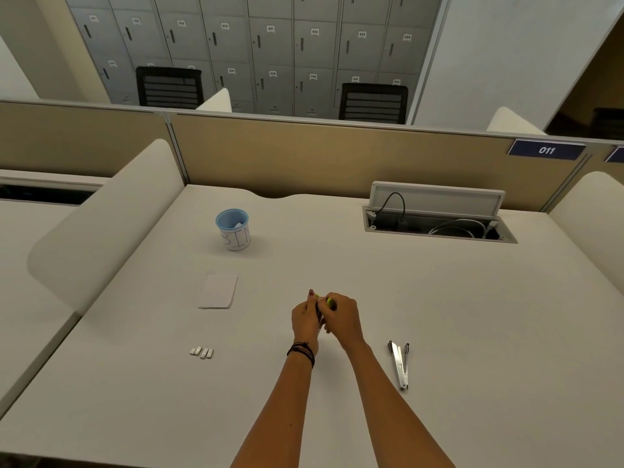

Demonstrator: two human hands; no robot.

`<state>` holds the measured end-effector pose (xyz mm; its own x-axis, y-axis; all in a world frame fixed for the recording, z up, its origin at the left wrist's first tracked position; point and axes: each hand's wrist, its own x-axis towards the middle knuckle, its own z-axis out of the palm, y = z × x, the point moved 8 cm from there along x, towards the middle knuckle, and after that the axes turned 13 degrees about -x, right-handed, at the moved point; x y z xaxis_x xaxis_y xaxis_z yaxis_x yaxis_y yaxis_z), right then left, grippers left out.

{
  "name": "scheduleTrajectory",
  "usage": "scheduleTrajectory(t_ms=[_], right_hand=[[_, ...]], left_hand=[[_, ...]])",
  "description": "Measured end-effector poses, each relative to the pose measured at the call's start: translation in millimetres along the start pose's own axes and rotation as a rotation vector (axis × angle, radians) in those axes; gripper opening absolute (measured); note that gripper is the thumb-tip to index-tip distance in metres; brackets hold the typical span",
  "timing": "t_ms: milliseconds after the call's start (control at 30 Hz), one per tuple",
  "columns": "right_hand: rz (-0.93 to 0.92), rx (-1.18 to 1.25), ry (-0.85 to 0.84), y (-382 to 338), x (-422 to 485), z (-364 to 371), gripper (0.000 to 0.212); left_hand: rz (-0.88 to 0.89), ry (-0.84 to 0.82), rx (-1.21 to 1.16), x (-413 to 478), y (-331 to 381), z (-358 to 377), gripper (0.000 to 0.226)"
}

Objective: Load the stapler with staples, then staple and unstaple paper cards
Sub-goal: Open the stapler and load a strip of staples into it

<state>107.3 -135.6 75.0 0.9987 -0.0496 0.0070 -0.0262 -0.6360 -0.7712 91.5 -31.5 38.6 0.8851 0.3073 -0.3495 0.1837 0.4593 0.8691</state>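
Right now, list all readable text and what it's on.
"011": blue sign.
"BI", with the next letter partly out of sight: cup.
"021", "022", "023", "024": locker tags.
Other locker tags: too blurred to read.
Stapler: mostly hidden by the hands, no text shows.

stapler: yellow-green, mostly hidden, held at centre frame | staples: short white strips, side by side, lower left | paper cards: white stack, flat, left of centre | metal tool: silver, long, flat, lower right
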Motion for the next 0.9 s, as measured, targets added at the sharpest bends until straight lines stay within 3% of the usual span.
scheduleTrajectory(t_ms=[133, 367, 667, 900], right_hand=[[-0.023, -0.02, -0.047, -3.7, 1.7, 1.9, 0.034], [-0.049, -0.116, -0.19, -0.3, -2.2, 11.7, 0.028], [-0.036, -0.087, -0.084, 12.8, -6.0, 9.4, 0.03], [-0.02, -0.014, -0.057, 6.6, -3.6, 8.0, 0.029]], left_hand=[[0.009, 0.021, 0.001, -0.1, -0.1, -2.5, 0.047], [0.009, -0.085, 0.117, 6.4, -5.9, -5.5, 0.043], [-0.026, -0.132, 0.079, 5.4, -18.4, -2.9, 0.038], [-0.024, -0.016, 0.041, 6.3, -21.5, -6.9, 0.045]])
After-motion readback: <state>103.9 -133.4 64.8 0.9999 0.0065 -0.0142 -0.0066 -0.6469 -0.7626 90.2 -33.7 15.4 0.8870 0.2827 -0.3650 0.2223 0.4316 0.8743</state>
